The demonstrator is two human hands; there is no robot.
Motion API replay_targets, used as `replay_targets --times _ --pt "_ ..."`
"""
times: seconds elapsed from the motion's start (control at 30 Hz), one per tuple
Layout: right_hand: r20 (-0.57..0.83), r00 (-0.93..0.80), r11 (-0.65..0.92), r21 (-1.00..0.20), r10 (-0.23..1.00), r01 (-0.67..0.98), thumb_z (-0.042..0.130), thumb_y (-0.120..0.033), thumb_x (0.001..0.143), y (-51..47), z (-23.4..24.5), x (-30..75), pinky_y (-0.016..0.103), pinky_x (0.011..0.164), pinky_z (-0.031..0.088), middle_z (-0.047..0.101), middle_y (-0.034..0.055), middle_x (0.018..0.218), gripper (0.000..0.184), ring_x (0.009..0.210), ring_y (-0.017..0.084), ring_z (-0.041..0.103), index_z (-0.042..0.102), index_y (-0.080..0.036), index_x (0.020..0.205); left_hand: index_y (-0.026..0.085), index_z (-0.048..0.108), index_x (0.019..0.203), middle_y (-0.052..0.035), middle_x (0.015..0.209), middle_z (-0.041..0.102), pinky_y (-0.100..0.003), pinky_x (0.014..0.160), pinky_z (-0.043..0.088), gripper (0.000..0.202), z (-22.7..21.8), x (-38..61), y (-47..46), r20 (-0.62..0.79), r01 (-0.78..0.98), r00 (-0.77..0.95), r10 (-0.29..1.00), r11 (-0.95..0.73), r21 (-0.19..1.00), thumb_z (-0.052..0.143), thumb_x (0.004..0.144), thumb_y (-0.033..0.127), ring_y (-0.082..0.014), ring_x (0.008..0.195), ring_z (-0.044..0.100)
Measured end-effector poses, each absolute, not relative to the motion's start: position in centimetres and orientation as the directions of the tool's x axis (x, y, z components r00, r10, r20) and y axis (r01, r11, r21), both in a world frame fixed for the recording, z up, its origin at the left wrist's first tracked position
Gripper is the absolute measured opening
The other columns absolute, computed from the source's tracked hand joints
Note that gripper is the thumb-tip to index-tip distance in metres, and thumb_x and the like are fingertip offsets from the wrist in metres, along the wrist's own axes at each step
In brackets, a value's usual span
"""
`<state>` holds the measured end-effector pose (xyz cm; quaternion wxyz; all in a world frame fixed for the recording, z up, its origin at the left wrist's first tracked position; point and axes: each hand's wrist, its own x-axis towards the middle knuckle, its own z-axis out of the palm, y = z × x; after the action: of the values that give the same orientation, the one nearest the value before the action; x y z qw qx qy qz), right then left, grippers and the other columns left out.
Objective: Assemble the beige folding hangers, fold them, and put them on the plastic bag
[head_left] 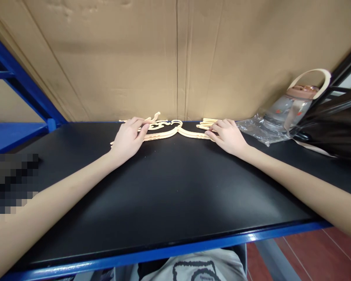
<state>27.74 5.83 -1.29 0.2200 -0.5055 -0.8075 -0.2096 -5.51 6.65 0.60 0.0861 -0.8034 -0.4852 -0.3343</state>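
A cream plastic clothes hanger (190, 134) lies at the back of the black tabletop, its hook turned toward the cardboard behind. My left hand (129, 138) closes over the hanger's left arm, thumb along it; the hand covers much of that end. At the other end, my right hand (229, 137) grips the tip of the right arm between thumb and fingers. Behind my left hand are more cream plastic hanger pieces (158, 125), partly hidden by my fingers. A small stack of cream hanger parts (210, 121) lies just behind my right fingers.
A clear bottle (291, 107) with a beige handle tilts at the right, beside a crumpled clear plastic bag (263, 130) and a black bag (339, 121). Cardboard (119, 58) stands along the back. A blue frame (26, 74) rises on the left, and a blue edge (175, 249) borders the front.
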Motion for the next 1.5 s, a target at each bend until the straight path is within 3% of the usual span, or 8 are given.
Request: replay_targets --times 0.13,0.2,0.43,0.57,0.77,0.9,1.1,1.5 --pt "0.606 -0.48 0.562 0.064 0.635 0.824 0.043 -0.042 0.096 4.8 -0.9 27.0 0.041 0.093 0.042 0.069 0.012 0.106 0.037 0.101 0.028 0.06 0.061 -0.014 0.113 0.017 0.066 0.101 -0.0073 0.104 0.069 -0.033 0.089 0.045 0.031 0.8 -3.8 4.6 0.688 0.689 0.422 0.59 -0.702 0.18 0.039 0.097 0.032 -0.0206 0.099 0.061" --pt "0.599 -0.557 0.659 0.064 0.575 0.75 0.044 -0.043 0.096 4.1 -0.6 26.3 0.041 0.091 0.043 0.068 0.0118 0.109 0.04 0.101 0.027 0.061 0.056 -0.014 0.121 0.018 0.067 0.098 -0.0045 0.099 0.07 -0.029 0.085 0.046 0.026 0.7 -2.7 3.3 0.654 0.579 0.49 0.577 -0.776 0.25 0.044 0.097 0.03 -0.0172 0.093 0.064" --pt "0.508 -0.763 0.806 0.202 0.4 0.557 0.039 -0.041 0.099 2.2 -0.3 24.4 0.036 0.084 0.047 0.071 0.0101 0.102 0.037 0.093 0.023 0.063 0.064 -0.015 0.108 0.022 0.059 0.114 0.0056 0.075 0.069 -0.021 0.058 0.044 0.027 0.0 -0.7 0.9 0.386 0.49 0.628 0.676 -0.729 0.478 0.054 0.093 0.038 -0.0096 0.057 0.054" --pt "0.481 -0.771 0.82 0.167 0.417 0.547 0.04 -0.04 0.099 2.2 -0.4 24.5 0.033 0.079 0.048 0.071 0.0084 0.094 0.035 0.089 0.021 0.064 0.065 -0.015 0.102 0.023 0.058 0.117 0.0031 0.089 0.071 -0.023 0.066 0.047 0.031 0.1 -1.0 1.4 0.368 0.536 0.66 0.655 -0.754 0.38 0.053 0.092 0.042 -0.0117 0.071 0.06" --pt "0.455 -0.755 0.81 0.116 0.472 0.575 0.038 -0.04 0.099 2.4 -0.5 24.7 0.033 0.08 0.048 0.07 0.008 0.092 0.037 0.089 0.021 0.064 0.066 -0.016 0.098 0.016 0.061 0.114 -0.0105 0.112 0.066 -0.041 0.093 0.046 0.038 1.5 -4.1 4.4 0.543 0.75 0.55 0.635 -0.661 0.013 0.039 0.096 0.042 -0.0264 0.108 0.058" --pt "0.444 -0.756 0.811 0.103 0.481 0.576 0.037 -0.04 0.1 2.3 -0.4 24.7 0.033 0.079 0.048 0.07 0.0079 0.091 0.039 0.088 0.021 0.064 0.066 -0.016 0.095 0.015 0.062 0.117 -0.0126 0.123 0.064 -0.047 0.102 0.041 0.052 1.2 -6.7 7.3 0.449 0.852 0.451 0.771 -0.523 0.042 0.025 0.096 0.045 -0.0284 0.117 0.054" --pt "0.432 -0.751 0.806 0.085 0.5 0.585 0.036 -0.041 0.1 2.2 -0.3 24.7 0.033 0.08 0.047 0.07 0.0075 0.091 0.039 0.089 0.02 0.063 0.067 -0.018 0.094 0.016 0.059 0.129 -0.0076 0.14 0.055 -0.045 0.115 0.026 0.063 0.0 -7.7 8.7 0.29 0.821 0.532 0.795 -0.569 0.054 0.014 0.097 0.047 -0.0249 0.137 0.039" --pt "0.417 -0.745 0.803 0.057 0.521 0.594 0.036 -0.04 0.1 2.2 -0.2 24.6 0.031 0.079 0.046 0.068 0.0073 0.089 0.039 0.086 0.02 0.062 0.067 -0.016 0.093 0.014 0.066 0.115 -0.0142 0.12 0.065 -0.047 0.103 0.041 0.058 0.0 -7.1 8.5 0.338 0.808 0.562 0.755 -0.589 -0.029 0.02 0.095 0.045 -0.0292 0.116 0.055"
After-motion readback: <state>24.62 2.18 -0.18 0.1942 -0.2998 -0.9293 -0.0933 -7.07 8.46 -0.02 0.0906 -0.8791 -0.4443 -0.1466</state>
